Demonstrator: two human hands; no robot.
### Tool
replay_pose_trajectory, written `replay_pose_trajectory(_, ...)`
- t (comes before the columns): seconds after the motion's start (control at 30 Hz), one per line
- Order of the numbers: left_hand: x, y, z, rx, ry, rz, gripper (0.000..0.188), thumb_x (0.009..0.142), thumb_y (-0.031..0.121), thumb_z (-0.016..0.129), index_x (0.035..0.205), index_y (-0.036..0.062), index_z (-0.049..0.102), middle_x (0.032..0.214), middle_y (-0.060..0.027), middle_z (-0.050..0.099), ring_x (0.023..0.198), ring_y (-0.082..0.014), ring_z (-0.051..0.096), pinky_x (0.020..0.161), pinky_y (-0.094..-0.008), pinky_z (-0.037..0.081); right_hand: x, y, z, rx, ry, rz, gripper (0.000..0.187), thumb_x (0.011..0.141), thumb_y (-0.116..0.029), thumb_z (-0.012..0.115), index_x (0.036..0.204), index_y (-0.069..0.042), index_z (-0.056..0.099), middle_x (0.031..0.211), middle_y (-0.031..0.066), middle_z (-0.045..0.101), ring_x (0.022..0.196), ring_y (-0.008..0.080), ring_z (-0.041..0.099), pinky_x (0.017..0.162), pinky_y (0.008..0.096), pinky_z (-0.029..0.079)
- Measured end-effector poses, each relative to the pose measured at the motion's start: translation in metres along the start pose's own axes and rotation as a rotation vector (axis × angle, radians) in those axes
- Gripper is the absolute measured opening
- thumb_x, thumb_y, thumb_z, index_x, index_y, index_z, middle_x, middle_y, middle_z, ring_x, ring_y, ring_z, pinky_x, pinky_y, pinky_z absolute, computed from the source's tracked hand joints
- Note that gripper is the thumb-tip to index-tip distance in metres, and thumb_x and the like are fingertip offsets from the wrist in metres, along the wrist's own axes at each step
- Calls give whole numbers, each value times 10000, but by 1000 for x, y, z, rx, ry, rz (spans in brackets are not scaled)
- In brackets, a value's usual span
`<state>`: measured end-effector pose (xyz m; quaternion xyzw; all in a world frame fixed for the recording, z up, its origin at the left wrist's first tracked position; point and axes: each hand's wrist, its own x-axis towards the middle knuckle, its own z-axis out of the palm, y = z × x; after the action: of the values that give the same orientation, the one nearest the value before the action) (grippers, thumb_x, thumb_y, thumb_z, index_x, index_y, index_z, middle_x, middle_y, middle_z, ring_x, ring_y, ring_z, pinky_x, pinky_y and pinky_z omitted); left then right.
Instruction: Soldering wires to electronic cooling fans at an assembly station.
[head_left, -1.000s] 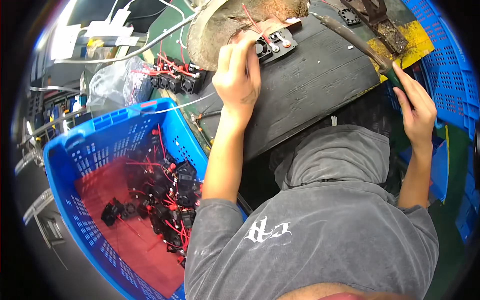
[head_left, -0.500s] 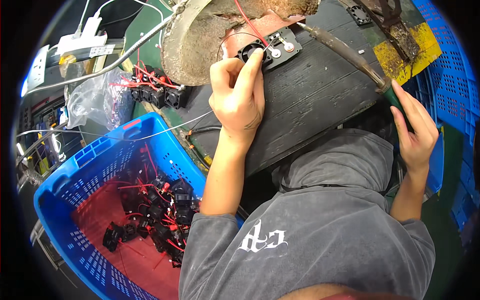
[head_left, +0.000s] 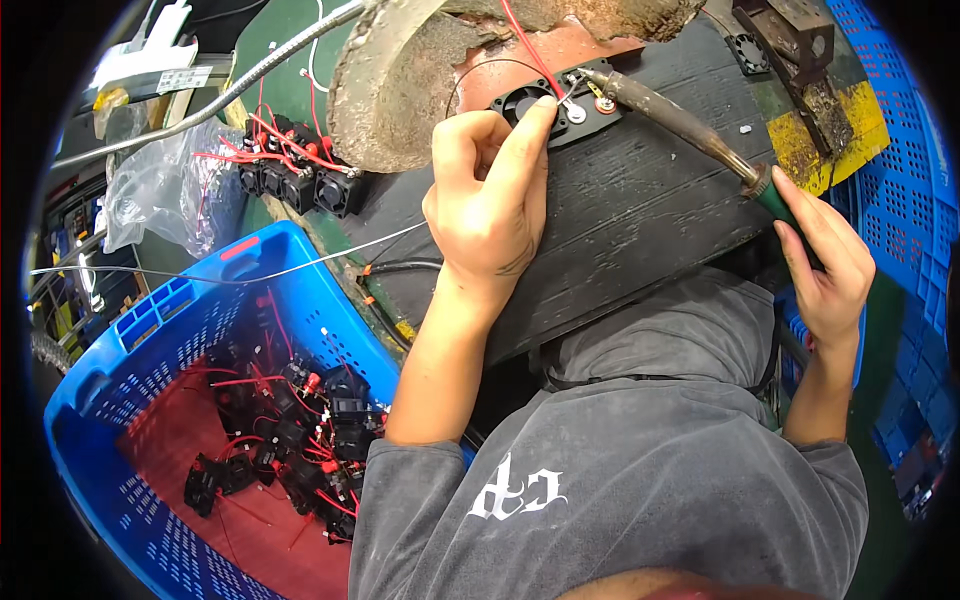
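Observation:
My left hand is closed in a pinch at the near edge of a small black fan unit. A thin silvery solder wire runs in from the left to this hand, and a short end sticks out past the fingertips. The unit has a round fan, two metal contacts and a red wire rising from it. My right hand grips the green handle of a soldering iron. The iron's tip is at the contacts, close to the solder end; whether they touch is too small to tell.
A rough, crusted metal piece overhangs the black work board. At lower left stands a blue crate holding several wired fan units. More fans sit beside a clear plastic bag. A dark metal stand is at the far right.
The soldering iron's tip has come down and left relative to the fan unit, from its far edge onto the contact area. My left hand keeps its pinch; the whole view has shifted slightly.

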<state>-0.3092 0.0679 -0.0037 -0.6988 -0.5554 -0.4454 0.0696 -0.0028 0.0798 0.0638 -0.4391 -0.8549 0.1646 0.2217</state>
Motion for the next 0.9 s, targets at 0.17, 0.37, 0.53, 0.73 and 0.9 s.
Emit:
replay_pose_trajectory(0.17, 1, 0, -2, 4, -33, 13, 374, 729, -67, 773, 1078, 65, 749, 894, -54, 490, 606, -117, 537, 512, -248, 466, 1, 2, -4, -4, -33, 14, 407, 804, 56, 701, 1210, 32, 681, 1136, 165, 718, 999, 277, 704, 899, 337, 529)
replay_pose_trajectory(0.37, 2, 1, -3, -18, -71, -12, 373, 748, -72, 765, 1098, 55, 741, 908, -57, 482, 614, -110, 528, 523, -239, 460, 7, 6, -6, 0, -54, 3, 401, 807, 59, 699, 1207, 40, 678, 1136, 167, 718, 999, 281, 703, 899, 340, 529)
replay_pose_trajectory(0.53, 2, 3, -3, -24, -97, -53, 361, 762, -66, 752, 1104, 52, 747, 927, -59, 491, 667, -119, 525, 583, -236, 459, 10, 11, -11, -9, -63, -37, 402, 806, 66, 699, 1207, 48, 676, 1133, 165, 719, 987, 279, 702, 893, 337, 530)
replay_pose_trajectory(0.73, 1, 1, -1, -22, -80, 14, 424, 724, -87, 731, 1132, 30, 725, 925, -80, 493, 654, -139, 526, 554, -253, 467, 15, 4, -20, -31, -93, -41, 404, 804, 72, 700, 1207, 50, 675, 1134, 163, 718, 979, 279, 700, 892, 335, 529)
replay_pose_trajectory(0.9, 0, 3, -3, -44, -74, 4, 441, 722, -93, 729, 1145, 31, 722, 931, -79, 491, 662, -142, 527, 557, -252, 467, 18, 3, -27, -77, -125, -52, 412, 802, 81, 697, 1212, 47, 675, 1139, 161, 717, 984, 278, 699, 895, 332, 528)
